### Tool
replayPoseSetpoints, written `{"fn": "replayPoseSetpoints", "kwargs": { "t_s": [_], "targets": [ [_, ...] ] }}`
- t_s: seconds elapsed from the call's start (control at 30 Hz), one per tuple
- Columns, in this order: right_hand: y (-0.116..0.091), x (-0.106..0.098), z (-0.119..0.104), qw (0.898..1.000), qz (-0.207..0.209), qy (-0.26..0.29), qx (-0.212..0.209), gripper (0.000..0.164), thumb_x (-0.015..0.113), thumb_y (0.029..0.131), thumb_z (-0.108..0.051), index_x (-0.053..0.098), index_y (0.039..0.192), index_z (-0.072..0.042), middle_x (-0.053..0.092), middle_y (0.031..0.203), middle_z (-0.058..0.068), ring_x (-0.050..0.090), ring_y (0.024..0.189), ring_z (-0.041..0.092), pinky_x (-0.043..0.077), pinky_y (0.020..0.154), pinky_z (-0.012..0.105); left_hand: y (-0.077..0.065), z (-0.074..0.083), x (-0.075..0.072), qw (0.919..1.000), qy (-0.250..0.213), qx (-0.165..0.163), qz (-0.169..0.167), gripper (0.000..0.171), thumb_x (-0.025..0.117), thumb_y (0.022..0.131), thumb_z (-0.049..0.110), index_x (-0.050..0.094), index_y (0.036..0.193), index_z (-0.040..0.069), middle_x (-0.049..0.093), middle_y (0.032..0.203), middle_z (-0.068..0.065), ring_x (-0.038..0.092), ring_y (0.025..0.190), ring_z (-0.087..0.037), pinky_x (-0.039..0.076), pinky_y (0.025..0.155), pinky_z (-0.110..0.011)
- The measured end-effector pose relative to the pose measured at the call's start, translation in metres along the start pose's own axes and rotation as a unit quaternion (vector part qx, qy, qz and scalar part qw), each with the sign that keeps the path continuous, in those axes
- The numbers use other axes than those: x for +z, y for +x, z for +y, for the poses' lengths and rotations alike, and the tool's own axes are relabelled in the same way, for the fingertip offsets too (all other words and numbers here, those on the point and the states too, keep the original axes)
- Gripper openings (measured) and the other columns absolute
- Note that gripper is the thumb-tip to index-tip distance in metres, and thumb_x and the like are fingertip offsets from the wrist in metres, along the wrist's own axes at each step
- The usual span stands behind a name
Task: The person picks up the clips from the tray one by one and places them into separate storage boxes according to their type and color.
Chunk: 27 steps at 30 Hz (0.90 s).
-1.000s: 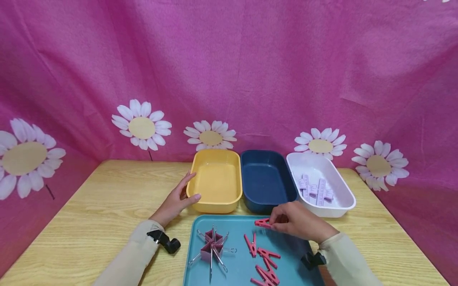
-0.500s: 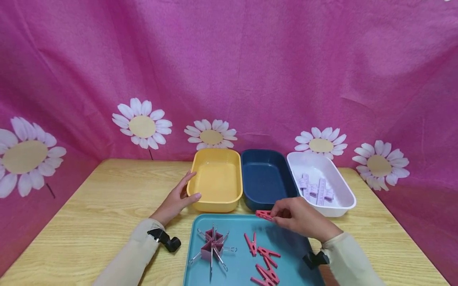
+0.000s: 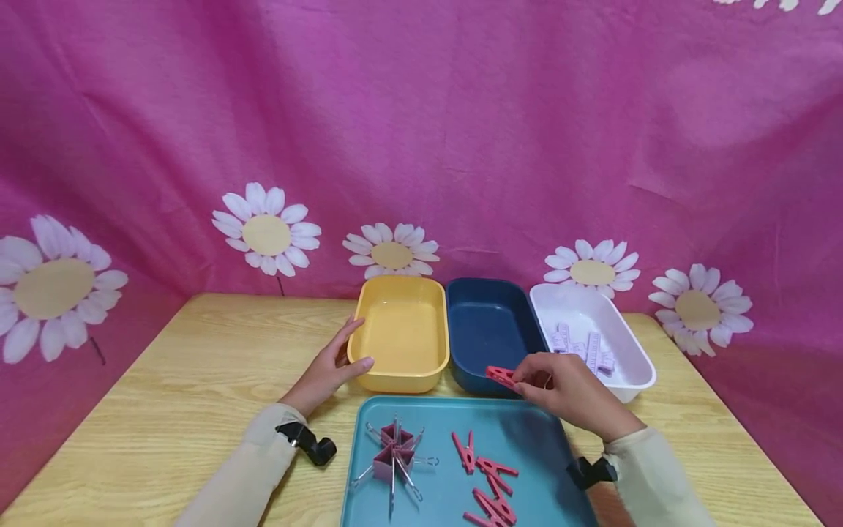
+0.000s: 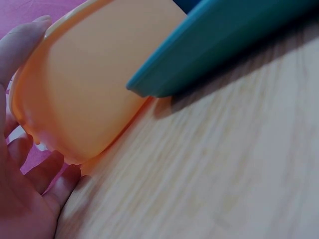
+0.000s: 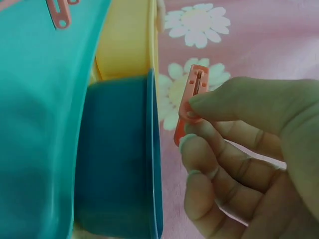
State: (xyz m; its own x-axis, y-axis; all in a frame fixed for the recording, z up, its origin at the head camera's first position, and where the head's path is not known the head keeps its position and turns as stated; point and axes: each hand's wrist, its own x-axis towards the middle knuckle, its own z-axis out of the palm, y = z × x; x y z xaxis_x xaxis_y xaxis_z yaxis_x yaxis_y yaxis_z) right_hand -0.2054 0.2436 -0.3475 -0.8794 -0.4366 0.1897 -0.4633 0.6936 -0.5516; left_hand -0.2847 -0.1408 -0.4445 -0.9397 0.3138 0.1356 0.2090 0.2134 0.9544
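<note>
My right hand (image 3: 573, 391) pinches a red clothespin (image 3: 502, 376) between thumb and fingertips. It is at the front edge of the dark blue bin (image 3: 490, 333), slightly above the rim. In the right wrist view the clothespin (image 5: 197, 84) shows its metal spring. My left hand (image 3: 327, 372) rests on the left side of the yellow bin (image 3: 402, 383), thumb and index finger spread at its rim. Several red clothespins (image 3: 465, 451) lie on the teal tray (image 3: 533, 454). Beside them on the left are binder clips (image 3: 394, 461) with wire handles, clustered together.
Right of the blue bin stands a white bin (image 3: 626, 344) with several pieces of lilac measuring tape (image 3: 595, 351) in it. All three bins stand in a row behind the tray on a wooden table (image 3: 197, 395). A pink flowered cloth (image 3: 487, 146) hangs behind.
My right hand has risen from over the tray with the clothespin, moving away from me and slightly right to the blue bin's front rim. The left hand stays at the yellow bin.
</note>
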Motion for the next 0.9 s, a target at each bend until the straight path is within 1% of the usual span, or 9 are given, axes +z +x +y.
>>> {"fn": "replayPoseSetpoints", "kwargs": {
  "t_s": [0.17,0.33,0.4,0.57,0.73,0.83,0.9],
  "targets": [
    [0.002,-0.002,0.007,1.000,0.022,0.002,0.013,0.008,0.076,0.083,-0.016,0.072,0.090,-0.017,0.067,0.078,-0.005,0.059,0.065,0.009,0.053,0.057,0.024,-0.001,-0.001,0.000,0.9999,-0.016,0.006,-0.002,0.074,0.068,0.091,0.032,0.027,0.152,0.030,0.001,0.162,0.002,0.026,0.143,-0.026,0.028,0.112,-0.041],
    [0.002,-0.003,0.015,0.998,0.062,-0.024,0.014,0.009,0.077,0.082,-0.011,0.072,0.087,-0.017,0.064,0.073,-0.009,0.057,0.065,0.008,0.050,0.057,0.023,-0.001,-0.002,0.000,0.9999,-0.015,0.008,-0.001,0.074,0.069,0.090,0.034,0.028,0.151,0.032,0.002,0.162,0.003,0.027,0.143,-0.026,0.028,0.113,-0.041],
    [0.002,-0.004,0.018,0.997,0.069,-0.027,0.020,0.010,0.077,0.082,-0.011,0.072,0.088,-0.017,0.063,0.073,-0.010,0.057,0.066,0.009,0.050,0.058,0.023,-0.001,-0.002,0.000,0.9998,-0.014,0.011,-0.003,0.074,0.069,0.090,0.035,0.028,0.151,0.032,0.002,0.162,0.003,0.026,0.143,-0.027,0.027,0.113,-0.042],
    [0.005,-0.002,0.025,0.996,0.074,-0.016,0.037,0.012,0.077,0.082,-0.012,0.073,0.092,-0.016,0.064,0.076,-0.008,0.056,0.069,0.015,0.052,0.057,0.023,-0.002,-0.003,0.001,0.9999,-0.012,0.005,-0.002,0.074,0.069,0.090,0.034,0.028,0.152,0.031,0.002,0.162,0.004,0.026,0.143,-0.026,0.028,0.113,-0.042],
    [0.014,0.000,0.032,0.996,0.081,-0.022,0.035,0.011,0.077,0.082,-0.011,0.072,0.091,-0.015,0.064,0.076,-0.007,0.055,0.069,0.015,0.050,0.055,0.023,-0.003,-0.002,0.001,0.9998,-0.016,0.001,-0.007,0.072,0.066,0.092,0.029,0.026,0.152,0.031,0.001,0.162,0.004,0.024,0.143,-0.025,0.026,0.114,-0.043],
    [0.021,0.001,0.035,0.996,0.076,-0.028,0.038,0.010,0.077,0.082,-0.012,0.072,0.091,-0.014,0.065,0.076,-0.006,0.055,0.069,0.015,0.050,0.056,0.023,-0.003,0.003,0.001,0.9998,-0.018,-0.005,-0.009,0.073,0.066,0.093,0.027,0.024,0.153,0.029,-0.001,0.162,0.003,0.023,0.144,-0.027,0.025,0.114,-0.044],
    [0.026,0.001,0.036,0.996,0.067,-0.034,0.039,0.009,0.076,0.083,-0.012,0.072,0.091,-0.014,0.065,0.075,-0.005,0.055,0.068,0.015,0.050,0.056,0.023,-0.006,0.013,0.000,0.9998,-0.012,-0.012,-0.009,0.075,0.066,0.092,0.028,0.023,0.154,0.026,-0.001,0.162,0.000,0.022,0.144,-0.028,0.025,0.114,-0.044]
  ]
}}
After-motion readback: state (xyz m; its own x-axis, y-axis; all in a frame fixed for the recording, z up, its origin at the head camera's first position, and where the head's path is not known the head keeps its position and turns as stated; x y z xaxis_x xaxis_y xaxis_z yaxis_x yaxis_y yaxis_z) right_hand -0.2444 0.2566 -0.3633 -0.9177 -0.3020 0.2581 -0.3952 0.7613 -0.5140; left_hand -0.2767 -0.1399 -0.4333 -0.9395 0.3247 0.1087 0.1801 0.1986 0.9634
